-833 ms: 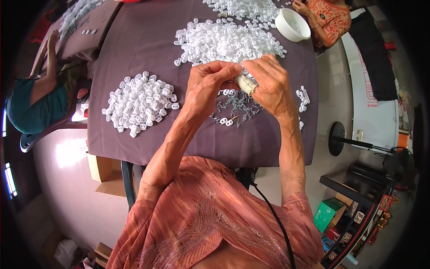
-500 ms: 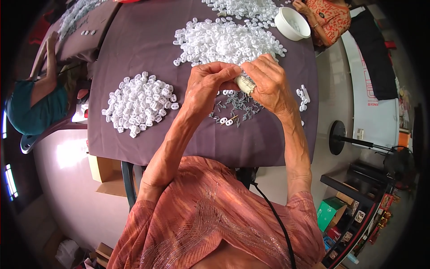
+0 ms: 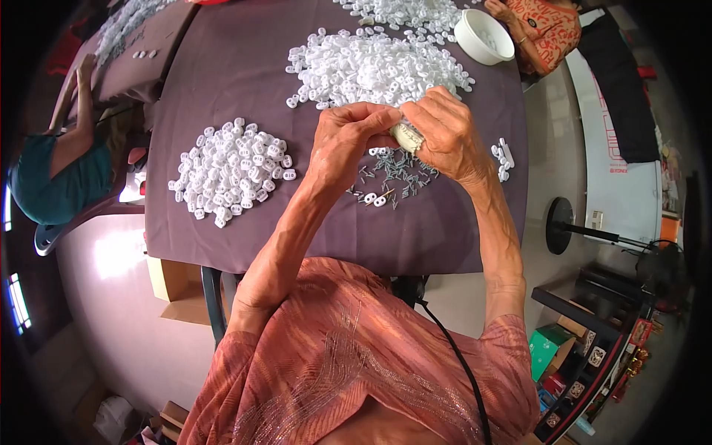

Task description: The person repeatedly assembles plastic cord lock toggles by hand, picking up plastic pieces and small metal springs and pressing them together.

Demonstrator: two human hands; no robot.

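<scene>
Head: rounded, creased cream wrapping (image 3: pixel 407 138)

From my end, I saw smooth plastic pieces (image 3: pixel 374 70) heaped beyond the fingers (image 3: pixel 380 118); smooth plastic tub (image 3: pixel 466 41) farther right. Tablecloth (image 3: pixel 356 241) under them looked matt. Wrapped item (image 3: pixel 406 138) against right fingers looked rough, matt.

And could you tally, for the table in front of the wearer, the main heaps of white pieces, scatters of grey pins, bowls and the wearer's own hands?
White heaps: 3 (left heap, middle heap, far heap)
Scatter of grey pins: 1
White bowl: 1
Hands: 2 (left hand, right hand)
Total: 7
</scene>
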